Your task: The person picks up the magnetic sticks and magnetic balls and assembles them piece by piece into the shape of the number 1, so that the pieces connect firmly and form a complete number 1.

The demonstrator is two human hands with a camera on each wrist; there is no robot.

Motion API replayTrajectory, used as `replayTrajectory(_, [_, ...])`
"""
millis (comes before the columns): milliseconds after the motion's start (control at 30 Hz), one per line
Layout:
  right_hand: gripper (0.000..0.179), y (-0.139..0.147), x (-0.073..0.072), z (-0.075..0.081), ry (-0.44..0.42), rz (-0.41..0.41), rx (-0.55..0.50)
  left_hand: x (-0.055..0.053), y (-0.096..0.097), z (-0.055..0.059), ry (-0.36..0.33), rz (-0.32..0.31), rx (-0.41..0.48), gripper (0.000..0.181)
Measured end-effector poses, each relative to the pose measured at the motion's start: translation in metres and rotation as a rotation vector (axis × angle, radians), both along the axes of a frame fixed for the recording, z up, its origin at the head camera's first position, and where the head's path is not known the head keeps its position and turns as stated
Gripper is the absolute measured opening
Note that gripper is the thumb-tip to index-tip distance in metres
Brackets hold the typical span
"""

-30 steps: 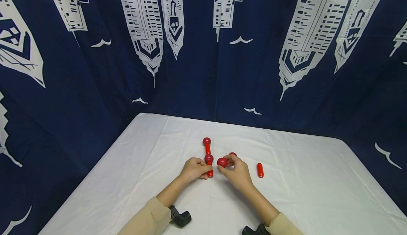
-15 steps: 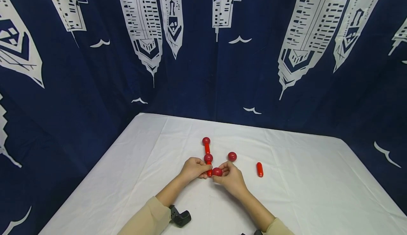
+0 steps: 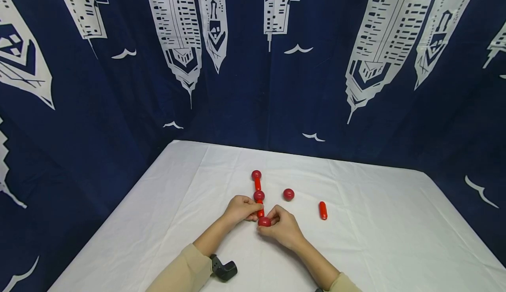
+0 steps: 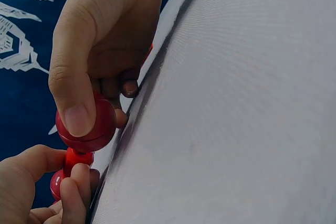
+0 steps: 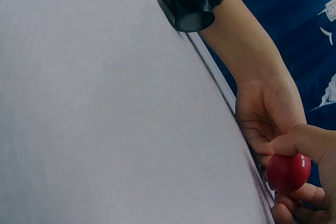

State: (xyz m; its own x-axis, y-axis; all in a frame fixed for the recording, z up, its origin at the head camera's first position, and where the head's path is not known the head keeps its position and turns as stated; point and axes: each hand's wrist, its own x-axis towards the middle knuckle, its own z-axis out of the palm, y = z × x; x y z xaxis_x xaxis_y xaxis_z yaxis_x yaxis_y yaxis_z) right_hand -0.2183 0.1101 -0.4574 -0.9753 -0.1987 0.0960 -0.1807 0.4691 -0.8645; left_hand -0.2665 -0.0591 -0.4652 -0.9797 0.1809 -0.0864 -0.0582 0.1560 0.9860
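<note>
A chain of red balls and red rods runs away from me in the head view: a far ball (image 3: 256,175), a far rod (image 3: 258,184), a middle ball (image 3: 258,196) and a near rod (image 3: 260,213). My left hand (image 3: 241,207) pinches the near rod. My right hand (image 3: 285,228) grips another red ball (image 3: 264,221) between thumb and fingers at that rod's near end. In the left wrist view this ball meets the rod end; how deep they join is hidden. The right wrist view shows my thumb over the held ball (image 5: 289,172).
A loose red ball (image 3: 288,194) lies right of the chain, and a loose red rod (image 3: 323,210) lies further right on the white tablecloth (image 3: 375,230). A black wrist device (image 3: 224,270) sits by my left sleeve. A dark blue patterned curtain (image 3: 245,107) hangs behind the table.
My right hand has brought its ball left and toward me, from beside the chain to the near rod's end. The loose ball is now uncovered. The left hand stays on the rod.
</note>
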Motion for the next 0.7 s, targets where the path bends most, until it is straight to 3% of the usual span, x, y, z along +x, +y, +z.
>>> replayTrajectory(300, [0.035, -0.0031, 0.0022, -0.0029, 0.06, -0.011, 0.046, -0.0012, 0.0011, -0.0026, 0.0, -0.011, -0.002, 0.017])
replayTrajectory(700, [0.032, -0.0035, 0.0019, -0.0058, 0.088, -0.047, 0.016, 0.0001, 0.0014, -0.001, -0.004, -0.017, 0.021, 0.017])
